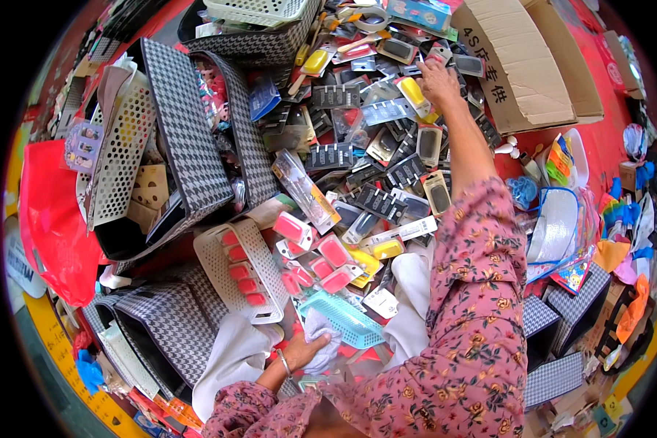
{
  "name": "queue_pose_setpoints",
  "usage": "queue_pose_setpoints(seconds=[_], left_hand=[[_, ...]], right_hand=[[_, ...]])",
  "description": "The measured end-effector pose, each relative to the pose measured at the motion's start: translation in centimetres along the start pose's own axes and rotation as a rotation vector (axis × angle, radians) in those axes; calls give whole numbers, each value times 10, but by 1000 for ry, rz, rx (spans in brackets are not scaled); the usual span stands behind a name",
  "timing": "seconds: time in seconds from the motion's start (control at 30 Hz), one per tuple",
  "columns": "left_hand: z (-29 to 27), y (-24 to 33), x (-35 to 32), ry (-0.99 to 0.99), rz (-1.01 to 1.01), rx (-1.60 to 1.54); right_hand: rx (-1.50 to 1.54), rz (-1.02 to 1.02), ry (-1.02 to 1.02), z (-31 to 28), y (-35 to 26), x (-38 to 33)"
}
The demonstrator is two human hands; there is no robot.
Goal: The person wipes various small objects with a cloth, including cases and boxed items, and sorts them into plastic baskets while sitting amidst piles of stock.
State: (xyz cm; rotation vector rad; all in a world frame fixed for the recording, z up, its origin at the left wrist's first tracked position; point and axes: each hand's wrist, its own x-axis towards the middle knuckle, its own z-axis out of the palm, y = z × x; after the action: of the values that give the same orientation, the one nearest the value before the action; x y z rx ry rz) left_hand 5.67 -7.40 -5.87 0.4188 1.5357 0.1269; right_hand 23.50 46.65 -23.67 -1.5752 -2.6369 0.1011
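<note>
Near the bottom centre, my left hand [304, 352], with a bracelet at its wrist, is closed on a crumpled greyish-white cloth [323, 328]. A light-blue plastic basket [354, 317] lies just beside it. My right hand [439, 84] reaches to the far side of a large pile, its fingers apart and touching the packs there; I see nothing gripped. Close to that hand are a yellow blister pack [414, 93] and a dark one [396, 50]. Many black-backed cards [336, 96] fill the pile. Red blister packs [333, 250] lie nearer me, beside a white perforated basket [233, 270] holding more.
Houndstooth storage boxes [190, 124] stand at the left, one holding a white perforated basket [124, 150]. An open cardboard box [522, 66] is at the far right. A red bag [55, 219] lies far left. Clear bags [555, 226] and small houndstooth boxes [577, 306] lie right.
</note>
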Motion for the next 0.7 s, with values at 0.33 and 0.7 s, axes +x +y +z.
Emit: queue_pose_setpoints(seconds=[0.33,0.7], left_hand=[[-1,-5,2,-28,-88,-46],[-9,2,5,-2,-95,-68]], right_hand=[[191,361,-470,36,51,-65],[1139,764,-434,50,20,6]])
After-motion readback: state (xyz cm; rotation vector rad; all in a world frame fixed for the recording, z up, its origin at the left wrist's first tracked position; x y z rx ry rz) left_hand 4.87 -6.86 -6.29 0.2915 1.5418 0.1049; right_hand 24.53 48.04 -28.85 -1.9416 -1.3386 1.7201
